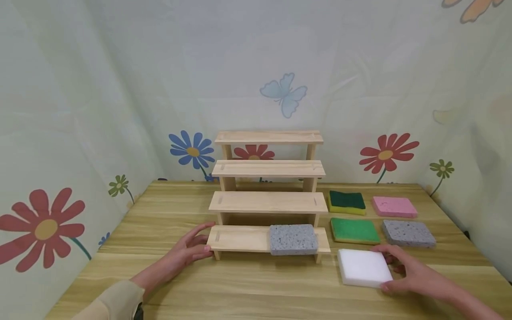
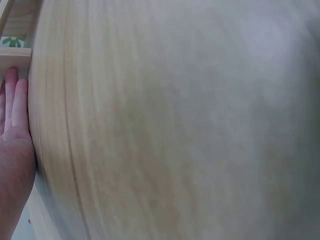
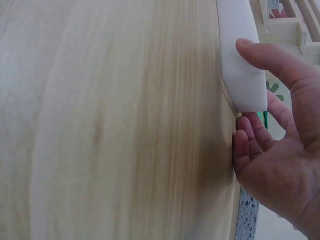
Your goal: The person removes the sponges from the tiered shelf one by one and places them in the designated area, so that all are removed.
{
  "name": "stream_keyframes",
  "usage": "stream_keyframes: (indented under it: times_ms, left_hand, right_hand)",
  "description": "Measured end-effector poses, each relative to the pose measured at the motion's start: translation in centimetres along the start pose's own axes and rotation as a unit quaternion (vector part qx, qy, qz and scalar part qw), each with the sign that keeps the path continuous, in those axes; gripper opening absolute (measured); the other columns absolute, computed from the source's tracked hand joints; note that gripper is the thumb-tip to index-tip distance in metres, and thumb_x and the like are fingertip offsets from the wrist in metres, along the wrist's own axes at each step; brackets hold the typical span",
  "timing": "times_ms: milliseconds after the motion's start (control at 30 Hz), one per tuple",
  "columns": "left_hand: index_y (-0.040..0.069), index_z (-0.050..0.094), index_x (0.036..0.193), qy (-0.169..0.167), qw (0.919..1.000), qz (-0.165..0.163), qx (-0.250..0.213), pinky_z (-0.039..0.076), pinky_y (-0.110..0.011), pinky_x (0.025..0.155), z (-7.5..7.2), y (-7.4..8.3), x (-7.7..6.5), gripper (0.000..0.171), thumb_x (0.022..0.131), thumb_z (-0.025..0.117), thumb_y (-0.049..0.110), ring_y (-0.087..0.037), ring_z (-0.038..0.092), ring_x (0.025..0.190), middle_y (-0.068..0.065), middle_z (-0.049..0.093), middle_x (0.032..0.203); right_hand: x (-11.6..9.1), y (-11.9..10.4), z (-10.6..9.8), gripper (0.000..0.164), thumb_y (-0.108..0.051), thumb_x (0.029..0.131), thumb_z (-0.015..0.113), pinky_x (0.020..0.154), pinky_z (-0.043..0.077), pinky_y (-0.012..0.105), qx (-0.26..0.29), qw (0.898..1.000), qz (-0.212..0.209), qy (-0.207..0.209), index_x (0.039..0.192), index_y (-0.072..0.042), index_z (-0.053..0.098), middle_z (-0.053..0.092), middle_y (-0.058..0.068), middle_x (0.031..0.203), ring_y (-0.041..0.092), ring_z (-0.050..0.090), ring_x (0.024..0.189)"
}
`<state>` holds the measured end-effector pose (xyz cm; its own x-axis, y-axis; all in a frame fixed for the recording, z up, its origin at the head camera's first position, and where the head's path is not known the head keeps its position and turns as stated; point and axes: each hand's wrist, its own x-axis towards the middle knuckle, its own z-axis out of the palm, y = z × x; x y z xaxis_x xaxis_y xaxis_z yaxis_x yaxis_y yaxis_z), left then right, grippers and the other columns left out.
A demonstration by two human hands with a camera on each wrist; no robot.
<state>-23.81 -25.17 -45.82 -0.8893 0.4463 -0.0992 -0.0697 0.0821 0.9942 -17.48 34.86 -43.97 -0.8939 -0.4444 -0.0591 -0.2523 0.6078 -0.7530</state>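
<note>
A pale wooden step shelf (image 1: 267,202) with several tiers stands on the table. My left hand (image 1: 191,248) holds the left end of its lowest tier, thumb at the front corner and index finger at the back; other fingers reach along the end. A speckled grey sponge (image 1: 294,240) lies on the right part of that tier. On the table to the right, my right hand (image 1: 410,271) pinches a white melamine sponge (image 1: 364,267) by its right side. In the right wrist view, the thumb presses the white sponge's edge, while the lower fingers curl beside it.
Behind the white sponge lie a green scouring sponge (image 1: 354,230), a dark green and yellow sponge (image 1: 346,202), a pink sponge (image 1: 394,207) and another speckled grey sponge (image 1: 409,233). A flowered curtain (image 1: 192,66) surrounds the wood-grain table (image 1: 240,289) at the back and sides.
</note>
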Motion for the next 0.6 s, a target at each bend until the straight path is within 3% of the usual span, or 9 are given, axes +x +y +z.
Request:
stream_keyframes:
  times_ms: [300,600]
  left_hand:
    - [0.018,0.022,0.157,-0.013,0.9998,0.016,-0.001,0.054,-0.034,0.102,-0.13,-0.03,-0.05,0.068,0.098,0.057,0.01,-0.017,0.059,0.122,-0.019,0.044,0.146]
    - [0.018,0.023,0.157,-0.009,0.9999,0.011,0.0,0.055,-0.033,0.101,-0.09,-0.14,0.06,0.07,0.097,0.06,0.01,-0.017,0.059,0.121,-0.016,0.047,0.143]
  right_hand:
    - [-0.04,-0.22,-0.15,0.07,-0.019,0.085,0.076,0.076,0.046,0.014,-0.012,1.0,-0.011,0.005,0.143,-0.006,0.039,0.049,0.014,0.123,-0.009,0.043,0.098]
    - [-0.1,-0.23,-0.03,0.071,-0.022,0.084,0.077,0.076,0.046,0.014,-0.009,1.0,-0.001,0.002,0.143,-0.009,0.04,0.048,0.014,0.124,-0.008,0.044,0.098]
